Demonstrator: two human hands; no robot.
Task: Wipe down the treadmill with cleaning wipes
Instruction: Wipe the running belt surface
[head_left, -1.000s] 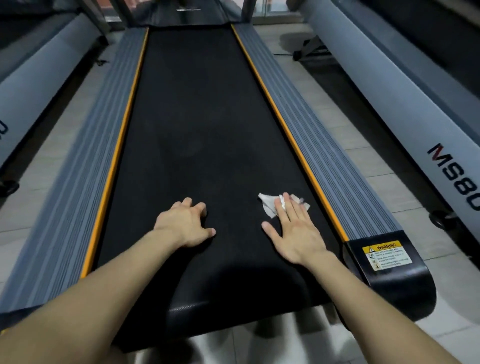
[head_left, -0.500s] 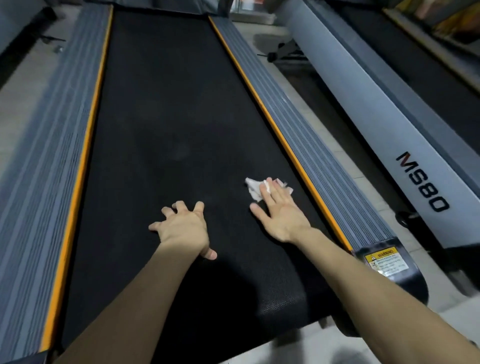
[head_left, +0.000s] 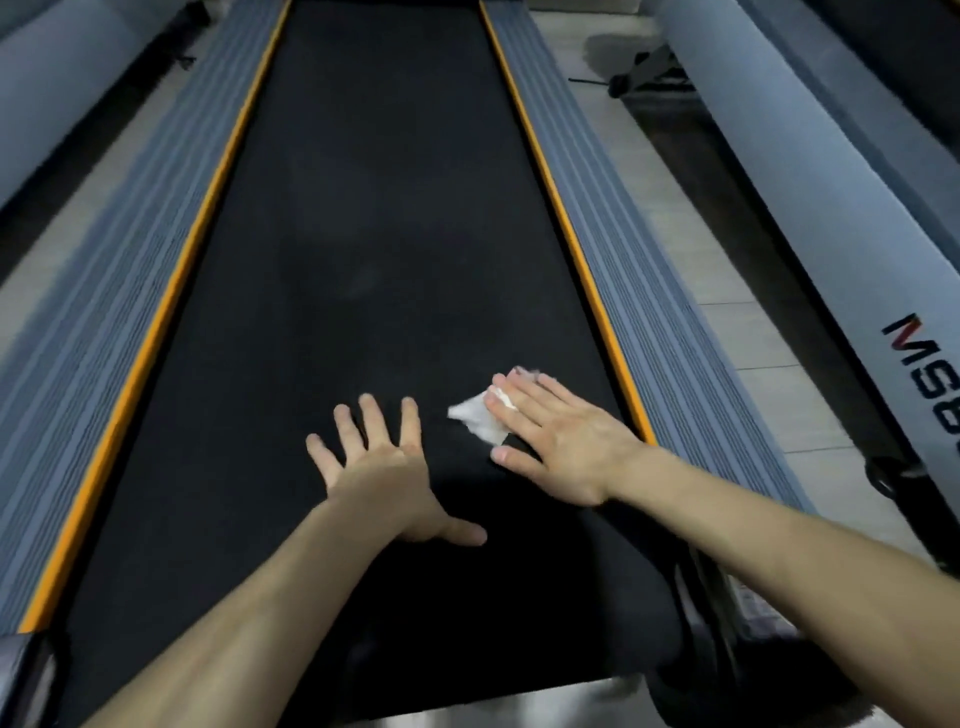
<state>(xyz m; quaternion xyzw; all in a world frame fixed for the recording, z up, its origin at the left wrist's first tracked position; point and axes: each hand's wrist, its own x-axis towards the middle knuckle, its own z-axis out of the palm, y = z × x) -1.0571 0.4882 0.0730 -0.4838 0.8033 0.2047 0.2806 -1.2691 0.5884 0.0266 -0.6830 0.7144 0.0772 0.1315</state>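
Head view: one black textured treadmill belt (head_left: 384, 260), two grey ribbed side rails (head_left: 623, 260) flanking it, pale tiled floor (head_left: 727, 291) right of belt. One white crumpled wipe (head_left: 478, 421) on belt's near-right part, under right hand (head_left: 561, 441), fingers flat, together. Left hand (head_left: 379, 467) flat on belt, fingers spread.

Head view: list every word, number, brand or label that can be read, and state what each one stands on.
"MS8": on the grey side of the neighbouring treadmill at right; whatever follows the 8 is cut off by the picture's edge.
Sticker at the near right corner of the treadmill being wiped: too blurred to read.
No other text shows.
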